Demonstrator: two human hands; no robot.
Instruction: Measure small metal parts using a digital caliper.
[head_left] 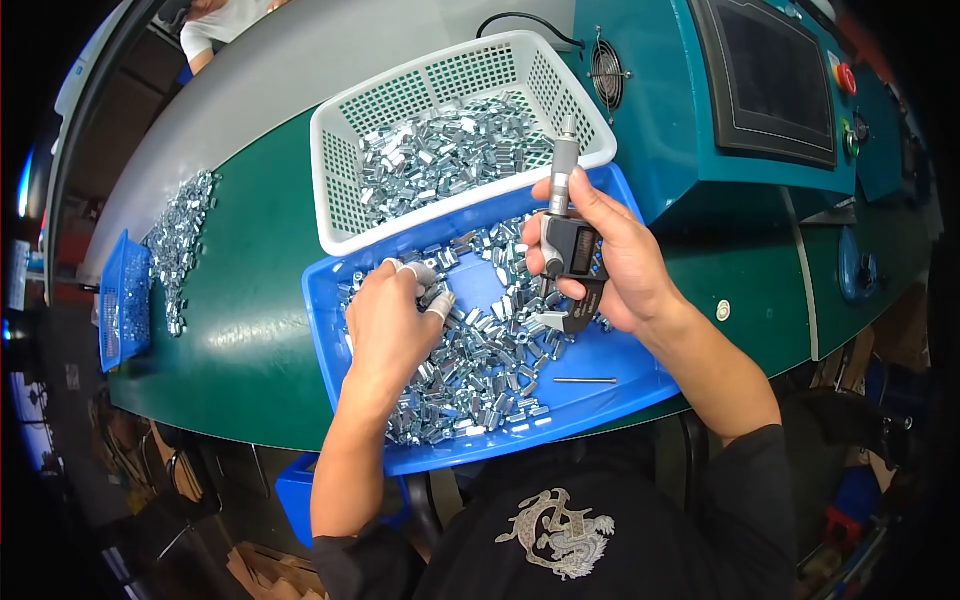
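Observation:
My right hand [630,262] is closed round a digital micrometer [572,240] with a black display body and a silver thimble pointing up and away. Its curved frame hangs over the blue tray [622,405], and I make out no piece in its jaws. My left hand [385,325], with white finger cots on some fingertips, is bent down into the pile of small shiny hexagonal metal sleeves [480,375] at the tray's left side. Its fingers are curled in among the sleeves; what lies between their tips is not clear. A thin metal pin [585,380] lies in the tray's right part.
Behind the tray, a white perforated basket [345,243] holds more metal sleeves. Loose sleeves [182,235] lie at the far left beside a small blue basket [122,335]. A teal machine with a dark screen [775,80] stands back right. Another person's arm [205,55] shows top left.

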